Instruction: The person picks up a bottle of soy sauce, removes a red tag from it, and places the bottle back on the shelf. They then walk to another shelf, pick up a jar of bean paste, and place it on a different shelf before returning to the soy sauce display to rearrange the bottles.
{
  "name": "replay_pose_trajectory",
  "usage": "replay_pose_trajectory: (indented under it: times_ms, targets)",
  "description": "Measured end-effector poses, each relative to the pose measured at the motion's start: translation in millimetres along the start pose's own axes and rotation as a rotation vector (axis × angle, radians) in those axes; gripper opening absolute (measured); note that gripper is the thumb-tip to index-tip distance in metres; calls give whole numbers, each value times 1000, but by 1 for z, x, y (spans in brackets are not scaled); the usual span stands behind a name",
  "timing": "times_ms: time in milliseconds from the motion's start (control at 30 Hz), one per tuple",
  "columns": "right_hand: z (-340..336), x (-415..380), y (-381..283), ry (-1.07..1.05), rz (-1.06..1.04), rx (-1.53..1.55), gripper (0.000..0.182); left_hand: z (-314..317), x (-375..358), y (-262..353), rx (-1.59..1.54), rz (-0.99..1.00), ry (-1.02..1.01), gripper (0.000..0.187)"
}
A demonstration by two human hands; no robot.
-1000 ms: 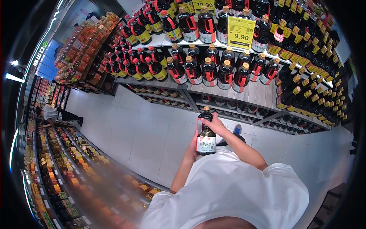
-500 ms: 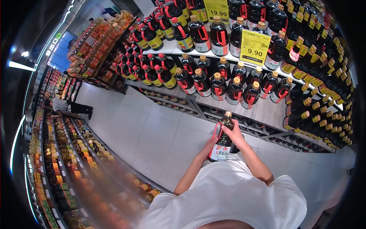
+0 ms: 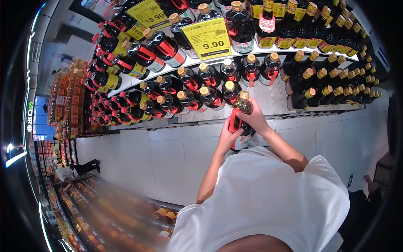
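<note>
A dark soy sauce bottle point(image 3: 242, 143) with a golden cap, red handle and pale label is held between both hands in front of my white shirt. My left hand point(image 3: 228, 136) is closed on the handle side, low on the body. Higher up, my right hand point(image 3: 255, 119) wraps round the shoulder just under the neck. The bottle stands nearly upright, tilted slightly, and fingers cover part of its label. Just beyond it, similar red-handled bottles point(image 3: 210, 97) are lined up on the wooden lower shelf point(image 3: 273, 99).
Yellow price signs reading 9.90 point(image 3: 208, 41) and 19.90 point(image 3: 147, 13) hang at the upper white shelf. Slim dark bottles point(image 3: 308, 98) fill the right side. Another shelf of bottles point(image 3: 88, 214) runs along the lower left, where a person point(image 3: 69, 172) bends over. Someone in dark clothing point(image 3: 359, 210) is at the right edge.
My view has turned and come closer to the shelf of red-handled bottles. The bottle in my hands now overlaps the shelf's front edge, and both hands keep hold of it.
</note>
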State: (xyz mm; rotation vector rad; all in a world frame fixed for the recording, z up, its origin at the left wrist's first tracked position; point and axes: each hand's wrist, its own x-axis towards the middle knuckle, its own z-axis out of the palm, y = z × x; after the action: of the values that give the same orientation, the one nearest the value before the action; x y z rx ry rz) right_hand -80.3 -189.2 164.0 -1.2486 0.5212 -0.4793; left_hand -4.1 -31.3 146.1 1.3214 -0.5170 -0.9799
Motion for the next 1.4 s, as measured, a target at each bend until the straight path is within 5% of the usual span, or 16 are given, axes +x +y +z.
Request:
replay_pose_trajectory:
  times_ms: [367, 467, 567, 667, 833, 933, 1033, 1400]
  targets:
    - [-56, 45, -42, -4, 48, -355, 77, 45, 74, -1, 230, 131, -3, 76]
    - [-69, 54, -65, -147, 57, -363, 79, 64, 69, 25, 512, 12, 92, 79]
    - [-85, 58, -63, -202, -24, -311, 81, 88, 64, 52, 770, 73, 268, 56]
    - [-96, 62, -60, -231, -56, -256, 75, 95, 64, 51, 926, 335, 399, 35]
    - [-100, 74, -61, -239, -49, -231, 71, 95, 73, 51, 625, 293, 341, 14]
    - [-98, 80, -65, -257, -64, -239, 72, 88, 83, 46, 565, 254, 273, 14]
    - [-99, 86, -60, -262, -142, -290, 75, 93, 94, 43, 155, 73, 201, 18]
    - [-118, 96, -48, -354, -179, -590, 72, 89, 111, 25, 393, -38, 191, 36]
